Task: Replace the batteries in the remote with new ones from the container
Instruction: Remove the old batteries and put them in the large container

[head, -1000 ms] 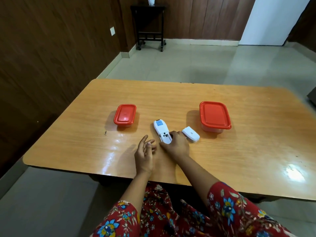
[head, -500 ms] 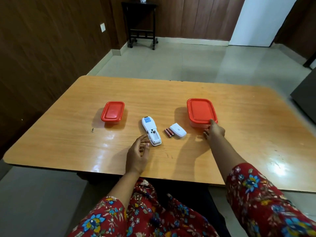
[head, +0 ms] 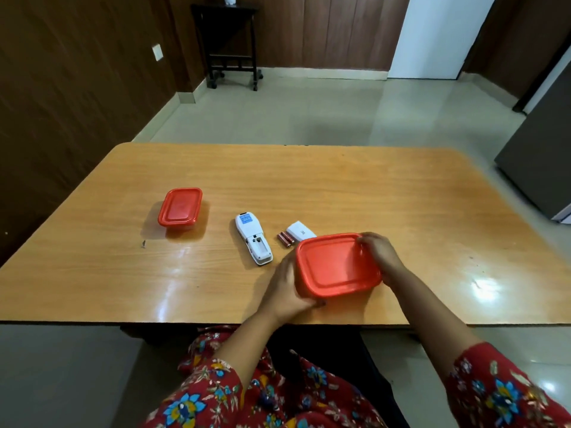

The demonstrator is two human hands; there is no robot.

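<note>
Held between both hands close to the near edge of the counter [head: 340, 180], right of its middle: a container [head: 338, 264] with a red lid, lid on; unclear whether resting on the wood or lifted slightly. Wrapped round its near left corner, the left hand [head: 285, 291]; curled over the lid's far right rim, the fingers of the right hand [head: 381, 253]. Probably about to prise the lid off: best to brace the base with the left, peel upward from the right corner, and keep everything level to avoid spilling loose contents. Just beyond the container's far left corner, two loose batteries [head: 285, 239], likely the spent ones, and a white battery cover [head: 300, 231], near enough to be knocked. Further left, the white remote [head: 253, 239], back up, bay open. Well apart toward the left edge, a smaller red-lidded box [head: 180, 207]. Little margin before the near edge; plenty of bare wood toward the far edge and far right corner for laying the lid down.
</note>
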